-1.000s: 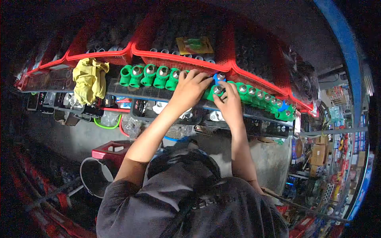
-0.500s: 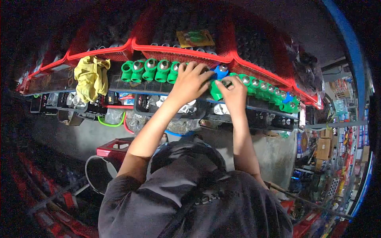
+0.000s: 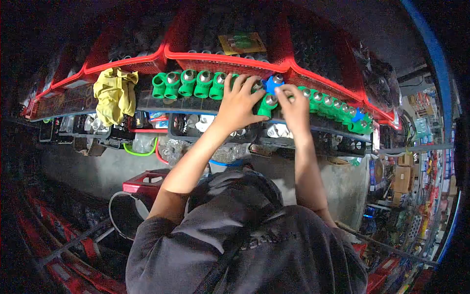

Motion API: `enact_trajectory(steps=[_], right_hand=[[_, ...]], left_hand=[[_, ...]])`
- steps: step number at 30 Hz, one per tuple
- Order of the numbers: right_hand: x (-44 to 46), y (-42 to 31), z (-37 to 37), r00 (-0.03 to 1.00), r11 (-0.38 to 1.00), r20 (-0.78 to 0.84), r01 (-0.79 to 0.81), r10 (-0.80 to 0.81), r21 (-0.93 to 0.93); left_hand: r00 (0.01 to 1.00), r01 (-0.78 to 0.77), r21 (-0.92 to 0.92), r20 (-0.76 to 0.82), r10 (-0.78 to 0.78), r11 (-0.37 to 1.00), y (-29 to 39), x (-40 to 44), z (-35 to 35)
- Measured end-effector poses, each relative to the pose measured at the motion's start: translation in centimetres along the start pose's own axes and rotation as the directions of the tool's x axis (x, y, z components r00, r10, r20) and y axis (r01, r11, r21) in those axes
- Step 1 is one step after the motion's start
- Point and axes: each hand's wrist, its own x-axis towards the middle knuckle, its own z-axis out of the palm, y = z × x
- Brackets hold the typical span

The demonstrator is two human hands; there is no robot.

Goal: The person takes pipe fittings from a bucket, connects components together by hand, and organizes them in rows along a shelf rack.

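A row of green pipe fittings (image 3: 204,84) with shiny metal inserts stands along the narrow dark shelf. My left hand (image 3: 237,105) spreads its fingers over part of the row, covering some fittings. Its thumb touches the base of a nearer green fitting (image 3: 268,106), which stands in front of the row with its metal insert facing up. Just behind that one is a blue fitting (image 3: 274,84) with a metal insert. My right hand (image 3: 295,109) is beside these two, fingers curled and thumb pinched in. Whatever lies between those fingertips is hidden.
Red plastic baskets (image 3: 225,58) line the back of the shelf. A yellow cloth (image 3: 115,95) hangs over its left part. Black crates (image 3: 191,125) with white pieces sit below the edge. A red stool (image 3: 144,181) is on the floor at left.
My right hand has let go of the green fitting and moved slightly right. That fitting now stands with its metal insert showing. My left thumb has come down against it.
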Motion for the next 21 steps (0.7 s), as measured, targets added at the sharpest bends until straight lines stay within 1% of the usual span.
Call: enact_trajectory(steps=[1,2,3,5,6,8,11,14,18,21], right_hand=[[0.6,-0.3,-0.4,0.993,0.986,-0.055,0.097,-0.105,-0.135],[1.0,-0.9,-1.1,0.999,0.978,0.013,0.051,-0.05,-0.202],[1.3,-1.1,-1.2,0.999,0.978,0.012,0.051,-0.05,-0.202],[2.6,-1.2,-1.2,0.991,0.89,0.128,0.023,0.04,-0.455],[3.1,-0.9,-0.9,0.991,0.89,0.126,0.022,0.039,-0.455],[3.7,-0.2,-0.3,0.984,0.87,0.177,0.086,0.001,-0.486],[3.7,-0.5,0.2,0.99,0.842,0.138,0.042,0.039,-0.538],[3.9,0.5,0.4,0.989,0.838,0.148,0.087,-0.008,-0.539],[4.3,0.7,0.2,0.988,0.855,0.151,0.056,0.026,-0.515],[4.3,0.8,0.2,0.988,0.864,0.154,0.087,-0.011,-0.496]], left_hand=[[1.0,0.0,0.001,0.0,0.0,1.0,-0.1,0.0,-0.1],[1.0,-0.001,-0.007,-0.001,0.001,1.0,-0.1,0.0,-0.1],[1.0,-0.002,-0.016,-0.002,0.002,1.0,-0.1,0.1,-0.1],[1.0,0.0,-0.028,0.008,0.0,1.0,-0.2,0.1,-0.2],[1.0,0.005,-0.039,0.019,-0.005,0.999,-0.2,0.1,-0.2],[1.0,-0.001,-0.039,0.015,0.002,0.999,-0.4,0.1,-0.1],[1.0,-0.005,-0.039,0.01,0.005,0.999,-0.5,0.0,0.0],[1.0,-0.005,-0.044,0.01,0.005,0.999,-0.6,0.0,0.1],[1.0,0.004,-0.042,0.024,-0.003,0.999,-0.5,0.1,-0.1],[1.0,0.001,-0.036,0.023,0.0,0.999,-0.5,0.1,-0.1]])
